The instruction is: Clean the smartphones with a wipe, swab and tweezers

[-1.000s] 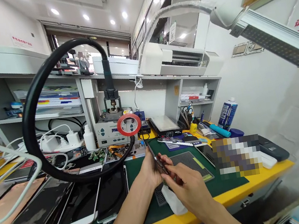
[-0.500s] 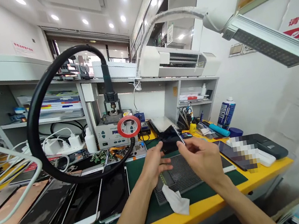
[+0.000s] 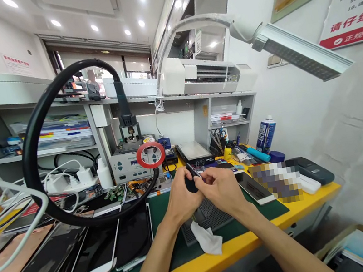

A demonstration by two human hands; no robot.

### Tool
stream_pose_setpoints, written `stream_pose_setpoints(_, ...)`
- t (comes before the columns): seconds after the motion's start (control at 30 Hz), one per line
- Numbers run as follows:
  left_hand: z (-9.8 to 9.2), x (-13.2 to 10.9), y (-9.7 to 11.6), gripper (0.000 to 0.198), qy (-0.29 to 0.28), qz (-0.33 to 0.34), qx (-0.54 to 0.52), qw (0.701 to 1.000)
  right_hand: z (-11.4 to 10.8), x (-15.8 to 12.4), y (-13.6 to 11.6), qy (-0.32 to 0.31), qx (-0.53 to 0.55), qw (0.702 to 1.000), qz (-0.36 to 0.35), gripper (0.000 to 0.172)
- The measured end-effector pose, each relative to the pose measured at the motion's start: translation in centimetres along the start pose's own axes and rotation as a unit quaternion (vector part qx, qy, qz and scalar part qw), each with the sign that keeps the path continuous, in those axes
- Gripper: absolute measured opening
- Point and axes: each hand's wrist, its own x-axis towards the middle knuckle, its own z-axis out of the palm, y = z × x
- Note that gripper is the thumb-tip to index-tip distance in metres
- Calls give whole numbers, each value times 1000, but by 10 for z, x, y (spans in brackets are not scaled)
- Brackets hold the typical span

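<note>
Both hands meet above the middle of the bench, gripping a dark phone (image 3: 192, 176) edge-on between them. My left hand (image 3: 182, 199) wraps the phone's lower part from the left. My right hand (image 3: 220, 188) pinches its upper right side with fingertips near the top edge. Most of the phone is hidden by the fingers. Below the hands lie a grey perforated mat (image 3: 211, 216) and a crumpled white wipe (image 3: 206, 240) on the green bench mat (image 3: 147, 270).
A thick black hose (image 3: 34, 131) loops from the hot-air station (image 3: 126, 160) with a red tape roll (image 3: 150, 155). Several phones and screens (image 3: 93, 255) cover the left. Another phone (image 3: 254, 187), a blue spray can (image 3: 265, 134) and a desk lamp (image 3: 296, 55) are on the right.
The phone went from held low over the mat, to lifted and spread flat between my hands, to now turned edge-on with both hands drawn close together.
</note>
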Motion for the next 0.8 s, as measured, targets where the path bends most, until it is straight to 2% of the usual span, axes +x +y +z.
stream_pose_setpoints(0.07,-1,1,-2,23,11,-13,-16,1000,-4,-1,0,-32,24,999,-2,27)
stream_pose_setpoints(0.17,-3,3,-3,27,27,-29,-41,998,-18,-9,4,-83,79,993,32,30)
stream_pose_setpoints(0.27,-5,4,-4,28,47,-45,-57,996,-31,-29,9,-170,87,980,51,28)
stream_pose_setpoints(0.37,-4,4,-6,28,58,-41,-44,996,-32,-58,13,-276,40,960,18,29)
stream_pose_setpoints(0.43,-3,4,-7,28,67,-35,-36,997,-26,-76,13,-302,17,953,-23,31)
stream_pose_setpoints(0.53,-2,4,-10,28,87,-40,-50,994,-16,-92,12,-299,17,953,-44,16)
stream_pose_setpoints(0.6,-1,4,-10,28,96,-44,-62,993,-14,-93,13,-286,35,957,-41,17)
stream_pose_setpoints(0.7,-1,4,-11,29,103,-43,-65,992,-18,-82,20,-271,62,960,-9,17)
stream_pose_setpoints(0.8,-1,3,-11,29,108,-42,-69,991,-22,-62,39,-237,79,967,45,17)
